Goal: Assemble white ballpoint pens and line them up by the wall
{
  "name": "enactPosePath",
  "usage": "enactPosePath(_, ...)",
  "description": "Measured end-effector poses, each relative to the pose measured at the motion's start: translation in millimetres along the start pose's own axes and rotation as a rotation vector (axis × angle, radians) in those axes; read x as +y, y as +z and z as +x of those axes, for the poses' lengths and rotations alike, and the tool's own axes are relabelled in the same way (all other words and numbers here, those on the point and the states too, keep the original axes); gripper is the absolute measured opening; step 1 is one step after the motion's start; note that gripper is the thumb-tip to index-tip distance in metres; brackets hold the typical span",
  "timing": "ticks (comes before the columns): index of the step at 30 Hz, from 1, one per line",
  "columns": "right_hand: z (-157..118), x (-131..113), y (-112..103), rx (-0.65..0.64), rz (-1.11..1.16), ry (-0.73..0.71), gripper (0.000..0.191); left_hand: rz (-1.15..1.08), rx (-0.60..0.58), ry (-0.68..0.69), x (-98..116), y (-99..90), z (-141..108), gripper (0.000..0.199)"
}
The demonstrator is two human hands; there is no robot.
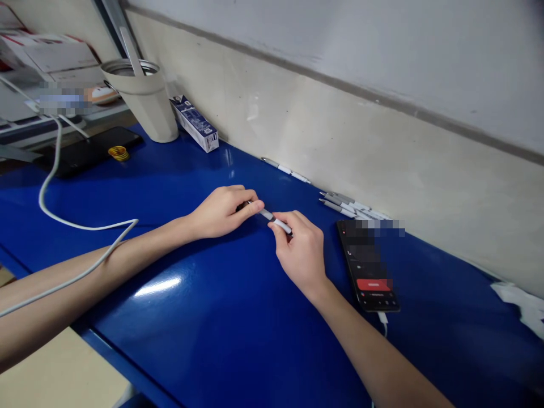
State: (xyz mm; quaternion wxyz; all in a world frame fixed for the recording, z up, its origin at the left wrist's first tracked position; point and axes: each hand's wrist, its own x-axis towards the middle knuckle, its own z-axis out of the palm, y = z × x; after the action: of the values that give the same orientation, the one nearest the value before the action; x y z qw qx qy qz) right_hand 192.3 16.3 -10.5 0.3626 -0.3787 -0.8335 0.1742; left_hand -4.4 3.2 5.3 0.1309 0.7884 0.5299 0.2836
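Note:
Both my hands grip one grey and white pen (267, 214) just above the blue table (238, 317). My left hand (223, 211) is closed on its grey end, thumb along the barrel. Around the white end, the fingers of my right hand (301, 246) are pinched, hiding part of it. A single similar pen (285, 169) lies by the wall beyond my hands. To its right rests a small pile of such pens (346, 205), several together, partly blurred. A phone (368, 266) with a lit screen lies right of my right hand.
A beige cup (144, 105) with a flat stick in it stands back left, beside a blue and white carton (195, 123). Near them are a dark phone (100, 150) and a yellow coil (119, 153). A white cable (91, 228) crosses over my left forearm. Crumpled white material (521, 306) lies far right.

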Motion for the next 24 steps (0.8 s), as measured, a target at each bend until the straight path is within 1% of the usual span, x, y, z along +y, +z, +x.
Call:
enactPosePath(2,0,0,0,-0.001,0.002,-0.005,0.014,0.007,-0.019,0.012,-1,-1.5,1,0.035)
enactPosePath(7,1,1,0,0.015,-0.002,-0.005,0.012,-0.067,0.001,0.080,-3,-5.1,2,0.023)
enactPosePath(9,1,1,0,0.019,-0.007,-0.005,0.012,-0.106,-0.005,0.085,-4,-5.4,2,0.024)
enactPosePath(11,1,0,-1,0.019,-0.011,-0.007,0.012,-0.133,0.001,0.058,-4,-5.4,2,0.028)
enactPosePath(13,1,0,-1,0.019,-0.008,-0.009,0.012,-0.118,0.049,0.027,-2,-5.5,1,0.031)
enactPosePath(14,1,0,0,0.020,-0.006,-0.008,0.012,-0.089,0.097,0.020,0,-5.8,1,0.030)
enactPosePath(17,1,0,0,0.024,-0.002,-0.001,0.012,0.033,0.249,0.055,12,-7.2,-1,0.026)
enactPosePath(19,1,0,0,0.026,0.004,0.004,0.013,0.095,0.291,0.083,20,-7.1,-2,0.024)
enactPosePath(22,1,-1,-1,0.031,0.011,0.006,0.013,0.149,0.275,0.074,23,-4.4,-2,0.026)
enactPosePath(24,1,-2,-2,0.033,0.016,0.000,0.013,0.135,0.209,0.050,19,-2.4,-2,0.026)
